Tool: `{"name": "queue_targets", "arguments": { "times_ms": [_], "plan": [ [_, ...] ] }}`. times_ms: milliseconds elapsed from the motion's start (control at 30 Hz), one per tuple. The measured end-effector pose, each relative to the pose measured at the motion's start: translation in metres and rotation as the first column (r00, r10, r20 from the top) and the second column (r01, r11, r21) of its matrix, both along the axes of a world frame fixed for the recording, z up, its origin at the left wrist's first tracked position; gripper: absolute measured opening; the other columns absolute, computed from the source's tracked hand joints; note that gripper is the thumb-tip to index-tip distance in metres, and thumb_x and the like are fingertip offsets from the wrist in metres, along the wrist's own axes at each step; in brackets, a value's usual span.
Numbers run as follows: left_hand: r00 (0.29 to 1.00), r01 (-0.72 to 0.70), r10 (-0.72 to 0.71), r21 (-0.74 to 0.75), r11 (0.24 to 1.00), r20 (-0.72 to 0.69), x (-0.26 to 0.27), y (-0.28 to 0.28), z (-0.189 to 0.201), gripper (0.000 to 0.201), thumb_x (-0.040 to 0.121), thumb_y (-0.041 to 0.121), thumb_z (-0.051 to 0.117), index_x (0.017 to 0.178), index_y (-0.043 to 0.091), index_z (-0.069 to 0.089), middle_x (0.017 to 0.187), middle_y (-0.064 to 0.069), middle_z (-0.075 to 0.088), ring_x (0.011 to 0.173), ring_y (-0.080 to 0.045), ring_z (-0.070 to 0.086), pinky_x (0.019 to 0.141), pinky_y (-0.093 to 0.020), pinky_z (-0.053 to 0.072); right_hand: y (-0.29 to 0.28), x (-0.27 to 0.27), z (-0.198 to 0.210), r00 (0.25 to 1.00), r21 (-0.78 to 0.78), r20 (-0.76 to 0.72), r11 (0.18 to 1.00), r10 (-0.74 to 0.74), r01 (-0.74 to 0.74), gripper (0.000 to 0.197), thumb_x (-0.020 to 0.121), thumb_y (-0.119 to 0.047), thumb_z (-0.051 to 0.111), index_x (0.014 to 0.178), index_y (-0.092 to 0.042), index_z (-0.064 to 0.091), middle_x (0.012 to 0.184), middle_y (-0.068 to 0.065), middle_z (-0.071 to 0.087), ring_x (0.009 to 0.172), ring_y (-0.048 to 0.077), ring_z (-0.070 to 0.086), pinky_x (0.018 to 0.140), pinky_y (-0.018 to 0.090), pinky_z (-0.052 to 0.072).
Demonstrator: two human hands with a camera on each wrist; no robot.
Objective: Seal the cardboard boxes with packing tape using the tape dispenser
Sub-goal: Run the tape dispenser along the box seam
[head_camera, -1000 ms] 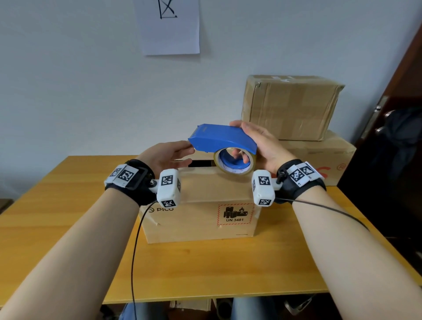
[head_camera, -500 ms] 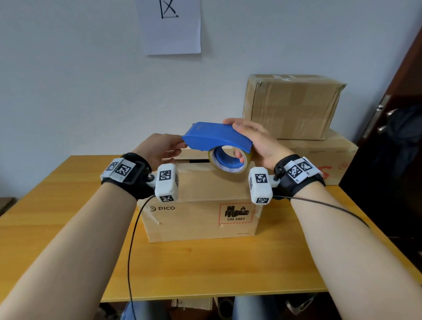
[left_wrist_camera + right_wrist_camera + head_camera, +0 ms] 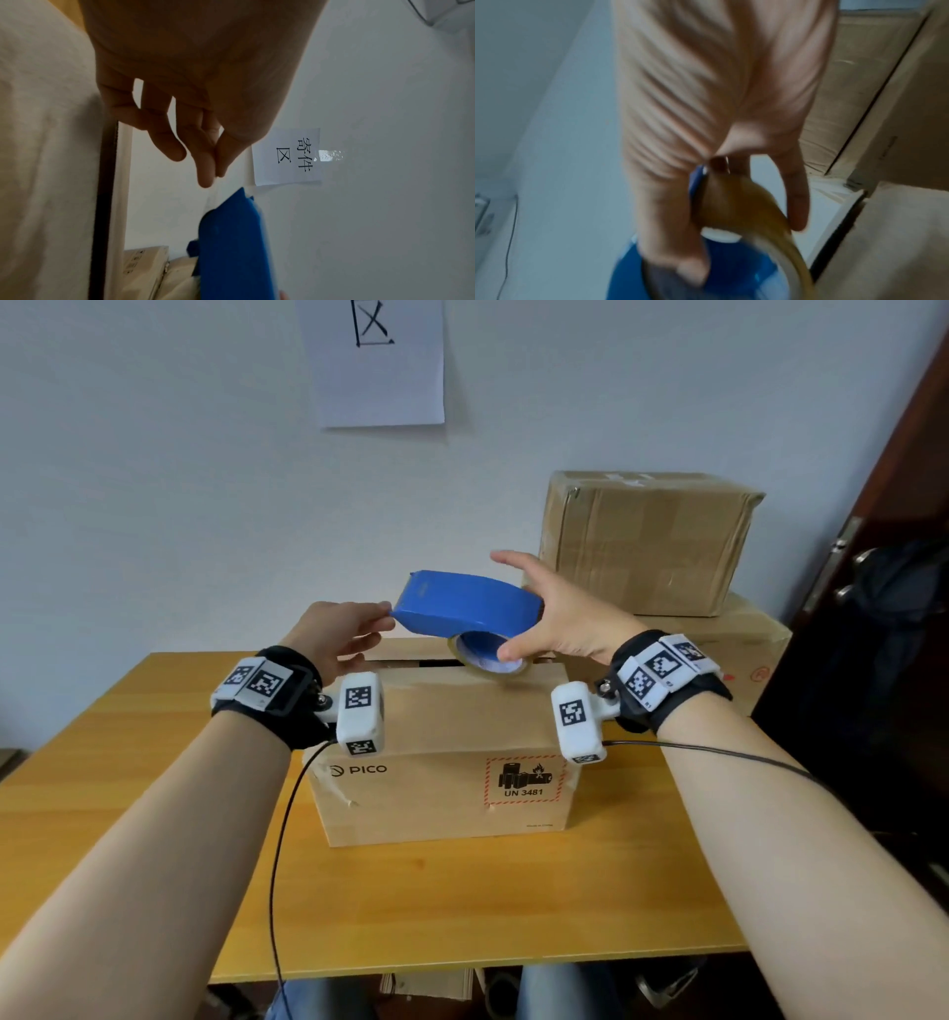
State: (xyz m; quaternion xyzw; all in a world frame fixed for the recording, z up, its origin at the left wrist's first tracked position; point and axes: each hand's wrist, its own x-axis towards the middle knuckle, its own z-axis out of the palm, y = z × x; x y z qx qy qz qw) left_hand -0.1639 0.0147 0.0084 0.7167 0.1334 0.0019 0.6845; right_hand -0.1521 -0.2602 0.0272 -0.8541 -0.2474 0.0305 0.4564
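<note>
A blue tape dispenser (image 3: 464,603) with a brown tape roll (image 3: 488,660) hangs just above the top of a PICO cardboard box (image 3: 441,762). The box's top flaps leave a dark gap (image 3: 421,663) at the back. My right hand (image 3: 516,608) grips the dispenser, its thumb in the roll's blue hub (image 3: 731,270) and its fingers behind the roll. Thumb and forefinger of my left hand (image 3: 385,616) pinch the tape's free end at the dispenser's front tip. In the left wrist view, clear tape runs from that hand (image 3: 216,174) to the dispenser (image 3: 231,233).
The box stands on a yellow wooden table (image 3: 102,762). Two taped cardboard boxes are stacked at the back right, the upper one (image 3: 647,541) on the lower one (image 3: 744,649). A dark door (image 3: 904,516) is at the right. A paper sign (image 3: 375,367) hangs on the wall.
The dispenser has moved a little left and lower, toward the box top. My left fingertips have come up to its front tip. My right fingers have slid off its top to behind it.
</note>
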Motion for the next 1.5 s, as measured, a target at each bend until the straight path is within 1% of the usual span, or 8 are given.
{"name": "queue_targets", "arguments": {
  "times_ms": [133, 233, 433, 700, 800, 1033, 1300, 1500],
  "plan": [
    [0.995, -0.060, 0.061, -0.020, 0.998, 0.083, 0.005, -0.002, -0.001, 0.010, 0.092, 0.031, 0.070, 0.092, 0.021, 0.071, 0.073, 0.012, 0.073, 0.080, -0.010, 0.062, 0.071, -0.027, 0.043, 0.011, 0.002, 0.001, 0.971, -0.049, 0.167, 0.982, -0.170, 0.180, 0.099, 0.075, -0.004, 0.072, 0.150, -0.041, 0.021, 0.108, 0.010, 0.052, 0.083, 0.025, 0.060, 0.067, 0.038, 0.055],
    [0.992, -0.082, 0.083, -0.012, 0.997, 0.097, 0.006, -0.001, -0.005, 0.011, 0.093, 0.032, 0.069, 0.091, 0.021, 0.070, 0.072, 0.013, 0.073, 0.082, -0.009, 0.063, 0.071, -0.026, 0.041, 0.016, 0.014, -0.003, 0.946, -0.102, 0.199, 0.954, -0.258, 0.282, 0.077, 0.081, -0.006, 0.071, 0.145, -0.026, 0.034, 0.120, 0.005, 0.053, 0.098, 0.023, 0.060, 0.081, 0.035, 0.054],
    [0.997, -0.077, 0.076, -0.033, 0.997, -0.016, 0.004, 0.000, -0.018, 0.011, 0.094, 0.031, 0.069, 0.092, 0.021, 0.069, 0.083, 0.010, 0.074, 0.081, -0.007, 0.062, 0.051, -0.022, 0.041, 0.028, 0.026, -0.012, 0.935, -0.254, 0.193, 0.906, -0.296, 0.340, 0.035, 0.082, -0.014, 0.067, 0.113, -0.019, 0.053, 0.098, -0.002, 0.056, 0.090, 0.022, 0.060, 0.077, 0.038, 0.052],
    [0.995, -0.038, 0.048, 0.105, 0.994, -0.091, 0.014, 0.000, -0.042, 0.011, 0.094, 0.027, 0.069, 0.089, 0.017, 0.068, 0.066, 0.011, 0.074, 0.072, -0.010, 0.057, 0.058, -0.024, 0.039, 0.029, 0.031, -0.038, 0.933, -0.420, 0.099, 0.835, -0.347, 0.355, 0.036, 0.087, -0.011, 0.062, 0.118, -0.019, 0.045, 0.097, 0.006, 0.056, 0.080, 0.024, 0.060, 0.064, 0.039, 0.053],
    [0.993, -0.045, 0.054, 0.095, 0.994, -0.104, 0.017, 0.003, -0.045, 0.014, 0.093, 0.023, 0.071, 0.084, 0.014, 0.068, 0.064, 0.007, 0.073, 0.071, -0.011, 0.057, 0.056, -0.024, 0.040, 0.030, 0.031, -0.040, 0.923, -0.448, 0.061, 0.816, -0.379, 0.365, 0.047, 0.083, -0.012, 0.069, 0.122, -0.018, 0.043, 0.099, 0.008, 0.058, 0.086, 0.027, 0.063, 0.076, 0.044, 0.058],
    [0.991, -0.017, 0.032, 0.116, 0.993, -0.129, 0.016, 0.006, -0.046, 0.012, 0.093, 0.021, 0.071, 0.093, 0.010, 0.068, 0.062, 0.007, 0.072, 0.069, -0.009, 0.059, 0.058, -0.023, 0.044, 0.033, 0.028, -0.041, 0.898, -0.368, -0.013, 0.837, -0.441, 0.406, 0.031, 0.079, -0.015, 0.059, 0.109, -0.016, 0.050, 0.090, 0.005, 0.059, 0.082, 0.027, 0.063, 0.069, 0.035, 0.052],
    [0.992, -0.052, 0.051, -0.010, 0.999, -0.119, 0.013, 0.013, -0.049, 0.009, 0.095, 0.017, 0.069, 0.096, 0.008, 0.068, 0.064, 0.003, 0.073, 0.073, -0.010, 0.064, 0.068, -0.021, 0.052, 0.018, 0.023, -0.044, 0.862, -0.264, -0.081, 0.845, -0.500, 0.465, 0.045, 0.088, -0.010, 0.056, 0.130, -0.021, 0.044, 0.110, 0.006, 0.058, 0.096, 0.029, 0.063, 0.083, 0.052, 0.059],
    [0.991, -0.092, 0.084, -0.065, 0.994, -0.105, 0.009, 0.018, -0.051, 0.010, 0.093, 0.015, 0.070, 0.095, 0.005, 0.069, 0.071, -0.002, 0.074, 0.074, -0.011, 0.070, 0.067, -0.021, 0.056, -0.007, 0.020, -0.044, 0.821, -0.252, -0.102, 0.813, -0.562, 0.525, 0.034, 0.089, -0.010, 0.056, 0.121, -0.021, 0.047, 0.107, 0.008, 0.058, 0.095, 0.032, 0.066, 0.082, 0.053, 0.059]
  ]
}}
